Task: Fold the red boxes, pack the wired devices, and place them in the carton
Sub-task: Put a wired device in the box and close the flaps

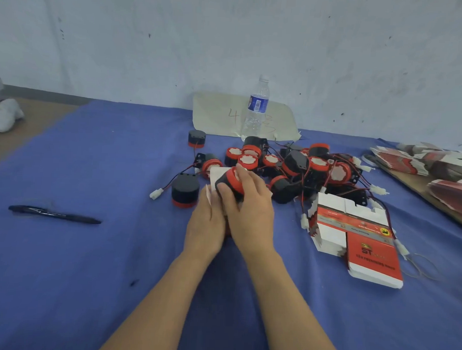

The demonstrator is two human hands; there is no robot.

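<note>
Wired device gripped by right hand, left hand holding red box

Dim bluish light, soft wide-angle blur

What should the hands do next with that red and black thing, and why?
Probably push the device down into the box. The right hand grips the device right against the box's white flaps, the left hand holds the box from below, and most of the device is outside it. It likely has to go in before the flaps can close.
</note>
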